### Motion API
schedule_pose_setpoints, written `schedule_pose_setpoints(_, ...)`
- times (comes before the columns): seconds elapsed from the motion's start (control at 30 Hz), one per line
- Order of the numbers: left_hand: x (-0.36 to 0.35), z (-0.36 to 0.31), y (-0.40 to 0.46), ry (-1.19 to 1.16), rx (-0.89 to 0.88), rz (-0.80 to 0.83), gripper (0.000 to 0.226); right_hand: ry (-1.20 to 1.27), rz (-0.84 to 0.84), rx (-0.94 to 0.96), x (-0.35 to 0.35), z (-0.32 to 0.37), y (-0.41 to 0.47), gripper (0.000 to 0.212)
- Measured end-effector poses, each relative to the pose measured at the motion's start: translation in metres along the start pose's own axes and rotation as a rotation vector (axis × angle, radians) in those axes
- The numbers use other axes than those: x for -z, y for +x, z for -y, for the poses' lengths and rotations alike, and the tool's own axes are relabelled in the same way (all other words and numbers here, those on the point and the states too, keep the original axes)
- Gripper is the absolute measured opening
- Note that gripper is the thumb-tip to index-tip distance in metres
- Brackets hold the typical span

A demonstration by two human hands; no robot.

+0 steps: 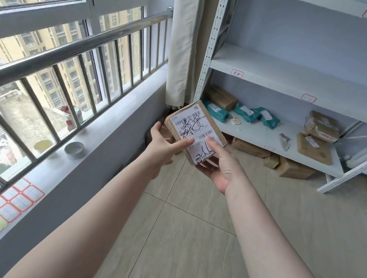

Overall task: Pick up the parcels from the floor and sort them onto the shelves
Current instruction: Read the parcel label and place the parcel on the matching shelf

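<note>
Both hands clamped on one parcel (195,130) — a flat brown box with a white label face up, black marker scrawl across it. Left hand (162,147) grips the left edge, thumb on the label; right hand (217,164) holds the near end from below, thumb on top. Parcel is in the air, mid-frame, above the tiled floor (190,240) and in front of the shelf unit (273,75) on the right.

Bottom shelf (255,132) carries teal bags (245,112) and brown boxes (221,96); middle shelf is bare with red-edged tags on its front lip. More boxes on the floor (292,167) under the bottom shelf. Left side — window sill (102,131) with two small tins (74,150) and a sticker sheet (18,199), railing above.
</note>
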State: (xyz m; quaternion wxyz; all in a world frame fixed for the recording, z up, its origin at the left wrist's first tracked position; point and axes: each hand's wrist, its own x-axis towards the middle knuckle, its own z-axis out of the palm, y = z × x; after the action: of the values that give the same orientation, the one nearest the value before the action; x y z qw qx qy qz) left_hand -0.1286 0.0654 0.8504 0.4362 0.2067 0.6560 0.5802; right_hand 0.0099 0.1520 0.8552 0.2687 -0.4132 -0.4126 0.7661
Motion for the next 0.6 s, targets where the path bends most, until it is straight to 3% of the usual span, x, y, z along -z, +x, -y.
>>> schedule_pose_setpoints(0.13, -0.004, -0.002, -0.003, -0.076, -0.004, 0.026, 0.093, 0.061, 0.046, -0.001, -0.003, -0.006, -0.001, 0.041)
schedule_pose_setpoints(0.37, 0.005, -0.012, 0.0, -0.066, -0.073, 0.126, 0.069, -0.15, -0.05, 0.076, 0.006, -0.004, 0.004, 0.07)
schedule_pose_setpoints(0.5, 0.005, -0.014, 0.001, -0.034, -0.129, 0.199, 0.053, -0.212, 0.004, 0.183, 0.004, 0.004, 0.001, 0.048)
schedule_pose_setpoints(0.6, 0.003, -0.014, 0.004, -0.019, -0.16, 0.217, 0.056, -0.244, 0.0, 0.241, 0.002, 0.004, 0.001, 0.03)
